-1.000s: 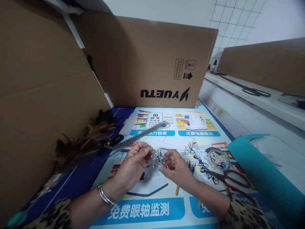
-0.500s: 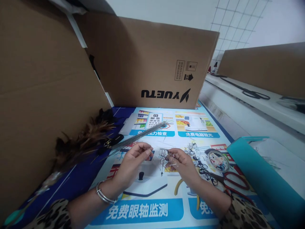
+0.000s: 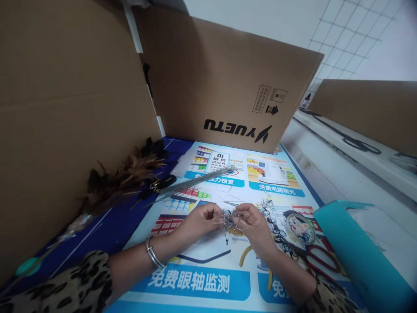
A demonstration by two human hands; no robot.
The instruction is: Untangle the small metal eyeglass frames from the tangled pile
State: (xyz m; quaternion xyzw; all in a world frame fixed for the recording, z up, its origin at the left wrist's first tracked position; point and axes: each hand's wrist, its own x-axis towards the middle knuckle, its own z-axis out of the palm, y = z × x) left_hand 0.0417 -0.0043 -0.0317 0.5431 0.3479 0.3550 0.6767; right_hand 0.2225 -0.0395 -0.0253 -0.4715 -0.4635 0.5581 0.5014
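Note:
Between my two hands is a small tangled piece of thin silvery wire [image 3: 229, 222] with loops and dark bits on it. My right hand [image 3: 257, 226] has its fingers closed around one side of this wire piece. On the other side, my left hand [image 3: 202, 221] pinches it near a wire loop. Close to my right hand lies a heap of bent wire bits with dark rings [image 3: 276, 226]. Yellow-handled pliers [image 3: 245, 256] are partly hidden under my right forearm. Beyond my left hand, a bundle of straight thin wires [image 3: 198, 180] lies slantwise.
Red-handled scissors [image 3: 325, 257] and a round clear dish [image 3: 302, 228] lie to the right, beside a teal box [image 3: 355, 248]. Brown feathers [image 3: 124, 178] rest at left along a cardboard wall [image 3: 81, 78]. Another cardboard panel [image 3: 234, 82] stands behind. Black scissors [image 3: 358, 142] lie on the ledge.
My left hand has moved right, from apart to pinching the wire piece held in my right hand. The camera view has turned and tilted slightly.

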